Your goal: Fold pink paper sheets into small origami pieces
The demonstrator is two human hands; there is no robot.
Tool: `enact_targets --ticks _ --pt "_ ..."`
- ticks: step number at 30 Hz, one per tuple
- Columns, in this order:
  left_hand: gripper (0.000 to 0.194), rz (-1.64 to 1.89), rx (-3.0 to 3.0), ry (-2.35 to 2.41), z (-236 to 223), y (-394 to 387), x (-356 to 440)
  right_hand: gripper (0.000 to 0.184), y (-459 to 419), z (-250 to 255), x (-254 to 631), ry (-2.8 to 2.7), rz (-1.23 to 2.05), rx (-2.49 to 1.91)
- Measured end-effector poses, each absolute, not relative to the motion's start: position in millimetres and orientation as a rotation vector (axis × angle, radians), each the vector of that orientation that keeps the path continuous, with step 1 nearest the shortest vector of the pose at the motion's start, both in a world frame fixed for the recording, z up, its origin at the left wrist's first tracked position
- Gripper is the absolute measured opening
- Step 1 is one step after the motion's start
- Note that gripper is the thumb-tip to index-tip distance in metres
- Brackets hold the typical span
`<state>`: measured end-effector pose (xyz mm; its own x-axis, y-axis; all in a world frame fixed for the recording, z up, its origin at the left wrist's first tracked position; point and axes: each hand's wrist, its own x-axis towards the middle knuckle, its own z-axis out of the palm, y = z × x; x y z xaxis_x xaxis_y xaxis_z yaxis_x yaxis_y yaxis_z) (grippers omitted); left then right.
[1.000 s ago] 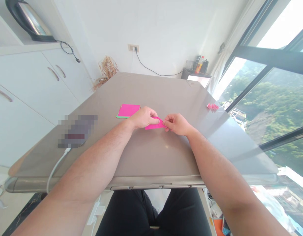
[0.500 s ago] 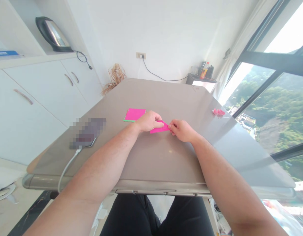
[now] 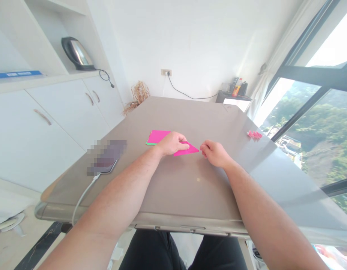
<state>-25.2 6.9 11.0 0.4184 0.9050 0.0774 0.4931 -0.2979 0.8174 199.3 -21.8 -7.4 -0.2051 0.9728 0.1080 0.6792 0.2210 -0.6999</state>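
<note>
My left hand (image 3: 172, 143) grips a bright pink folded sheet of paper (image 3: 192, 149) on the table, thumb lying over it. The paper narrows to a sharp point on its right, and my hand covers its left part. Just past that tip is my right hand (image 3: 214, 152), fingers curled and thumb pressed in, with a small gap between it and the paper and nothing visible in it. Behind my left wrist lies a stack of coloured paper (image 3: 159, 135), pink on top with a green edge showing.
A phone (image 3: 107, 161) with a white cable lies on the left of the brown table (image 3: 173, 187). Small pink folded pieces (image 3: 254, 135) sit near the right edge. Further off are a kettle (image 3: 80, 54) on a shelf, dried stalks (image 3: 140, 93) and bottles (image 3: 237, 87).
My right hand has come off the paper's tip and moved slightly right. My left hand still holds the paper. The whole view has shifted a little as the head moved.
</note>
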Motion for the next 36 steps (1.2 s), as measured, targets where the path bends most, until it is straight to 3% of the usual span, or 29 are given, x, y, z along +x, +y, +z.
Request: enact_targets --ticks 28,36 --pt "0.018 0.672 2.036 1.117 7 -5 -3 0.009 -32 -7 182 -1.707 0.868 -1.326" --pt "0.028 0.655 2.07 1.111 3 -6 0 0.009 -33 -7 181 -1.724 0.882 -1.336"
